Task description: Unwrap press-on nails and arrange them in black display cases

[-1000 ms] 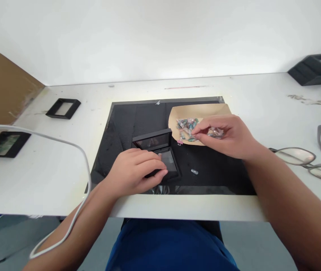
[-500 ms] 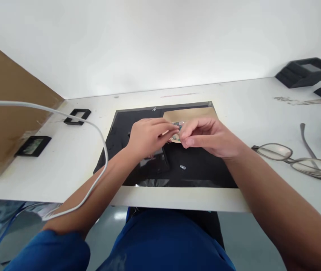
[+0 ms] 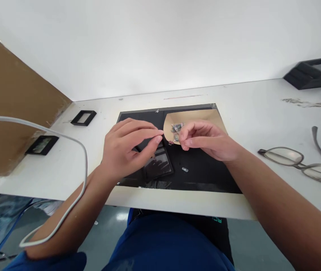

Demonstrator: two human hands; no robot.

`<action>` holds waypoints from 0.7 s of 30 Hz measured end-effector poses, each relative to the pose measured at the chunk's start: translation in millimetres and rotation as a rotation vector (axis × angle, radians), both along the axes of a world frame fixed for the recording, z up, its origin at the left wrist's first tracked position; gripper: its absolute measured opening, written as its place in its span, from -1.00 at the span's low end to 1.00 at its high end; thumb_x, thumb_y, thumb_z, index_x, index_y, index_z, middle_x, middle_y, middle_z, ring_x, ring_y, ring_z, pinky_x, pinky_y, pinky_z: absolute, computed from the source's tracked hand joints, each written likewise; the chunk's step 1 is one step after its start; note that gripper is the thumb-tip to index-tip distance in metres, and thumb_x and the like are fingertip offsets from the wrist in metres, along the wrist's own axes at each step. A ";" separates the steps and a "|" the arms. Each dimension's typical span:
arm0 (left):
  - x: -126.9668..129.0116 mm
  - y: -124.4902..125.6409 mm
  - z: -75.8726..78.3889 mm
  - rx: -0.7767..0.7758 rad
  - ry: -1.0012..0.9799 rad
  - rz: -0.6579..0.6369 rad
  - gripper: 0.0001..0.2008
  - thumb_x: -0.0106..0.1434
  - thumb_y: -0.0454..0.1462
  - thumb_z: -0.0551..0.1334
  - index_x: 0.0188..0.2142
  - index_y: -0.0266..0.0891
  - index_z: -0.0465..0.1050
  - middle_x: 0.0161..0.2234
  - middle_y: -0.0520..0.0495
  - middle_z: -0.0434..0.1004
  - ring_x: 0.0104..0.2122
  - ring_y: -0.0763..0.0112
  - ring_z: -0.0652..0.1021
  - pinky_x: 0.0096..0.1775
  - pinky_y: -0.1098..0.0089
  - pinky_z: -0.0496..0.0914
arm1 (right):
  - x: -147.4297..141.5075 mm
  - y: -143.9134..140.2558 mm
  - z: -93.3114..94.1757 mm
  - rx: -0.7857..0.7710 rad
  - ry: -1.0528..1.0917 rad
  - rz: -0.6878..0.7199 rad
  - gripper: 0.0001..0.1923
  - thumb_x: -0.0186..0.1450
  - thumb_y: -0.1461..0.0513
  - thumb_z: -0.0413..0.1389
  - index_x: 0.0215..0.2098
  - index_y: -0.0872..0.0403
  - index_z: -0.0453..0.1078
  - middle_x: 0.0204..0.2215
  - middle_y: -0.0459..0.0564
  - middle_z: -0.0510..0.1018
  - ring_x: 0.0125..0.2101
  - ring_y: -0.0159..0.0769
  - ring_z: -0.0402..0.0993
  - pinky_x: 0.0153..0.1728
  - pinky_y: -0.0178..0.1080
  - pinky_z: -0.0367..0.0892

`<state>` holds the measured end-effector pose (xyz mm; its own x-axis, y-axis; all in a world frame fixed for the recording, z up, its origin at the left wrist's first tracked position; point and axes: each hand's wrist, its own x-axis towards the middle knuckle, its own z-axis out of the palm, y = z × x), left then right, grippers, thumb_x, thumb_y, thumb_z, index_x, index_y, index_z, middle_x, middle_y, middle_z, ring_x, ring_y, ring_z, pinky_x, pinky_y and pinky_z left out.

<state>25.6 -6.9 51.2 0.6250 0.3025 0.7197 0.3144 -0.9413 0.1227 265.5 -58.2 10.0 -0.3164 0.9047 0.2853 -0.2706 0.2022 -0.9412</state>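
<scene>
My left hand hovers over a small open black box with a clear film inside. Its fingers are stretched toward the right and the thumb is tucked under them, so I cannot tell whether it holds anything. My right hand rests on the black mat, fingertips pinched on a small grey piece at the edge of a tan paper. A little heap of small coloured pieces lies on that paper. One loose grey piece lies on the mat, right of the box.
Glasses lie on the white table at the right. Black frames sit at the left beside a brown cardboard sheet. More black frames are stacked at the far right. A white cable loops over my left arm.
My left hand left the box, met my right hand at the paper, and has since drawn back left over the box. My right hand stayed at the paper's edge.
</scene>
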 end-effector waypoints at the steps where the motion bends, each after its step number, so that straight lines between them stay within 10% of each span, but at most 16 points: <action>1: -6.4 -3.6 -2.2 0.005 -0.032 -0.010 -0.88 0.28 -0.35 0.33 -0.18 -0.17 0.59 -0.23 -0.03 0.67 -0.30 0.42 0.62 -0.25 0.36 0.50 | -1.2 -1.0 0.0 -0.002 -0.015 -0.011 -0.94 0.27 0.25 0.30 -0.33 0.05 0.51 -0.48 -0.16 0.52 -0.46 -0.45 0.39 -0.37 -0.30 0.30; 7: -32.1 -20.6 -28.1 -0.154 -0.146 -0.119 -0.68 0.24 -0.35 0.39 -0.01 -0.16 0.51 -0.29 -0.01 0.67 -0.35 0.46 0.62 -0.32 0.43 0.52 | -21.9 -12.9 4.3 0.060 -0.154 0.022 -0.96 0.25 0.31 0.30 -0.34 0.07 0.55 -0.48 -0.10 0.58 -0.54 -0.45 0.40 -0.56 -0.34 0.24; 14: -69.3 -0.8 -60.9 0.083 0.349 0.086 -0.65 0.33 -0.17 0.36 0.06 -0.23 0.48 -0.39 0.03 0.63 -0.43 0.45 0.60 -0.36 0.43 0.45 | -38.3 -20.0 -2.6 0.374 -0.763 -0.287 -0.87 0.39 0.29 0.14 -0.22 0.04 0.56 -0.47 -0.11 0.60 -0.53 -0.43 0.40 -0.51 -0.31 0.24; 21: -78.4 6.1 -73.7 0.025 0.523 0.125 -0.71 0.44 -0.14 0.21 0.06 -0.16 0.53 -0.51 0.09 0.53 -0.54 0.46 0.50 -0.48 0.37 0.28 | -42.3 -20.1 -8.4 0.506 -1.132 -0.235 -0.75 0.43 0.27 0.05 -0.29 -0.02 0.56 -0.51 -0.05 0.59 -0.49 -0.31 0.44 -0.44 -0.24 0.25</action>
<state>-52.8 -0.8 -22.5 0.8620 0.3845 0.3303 0.4377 -0.8932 -0.1027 223.2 -78.3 1.6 -0.4562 0.8412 0.2903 0.7260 0.5405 -0.4252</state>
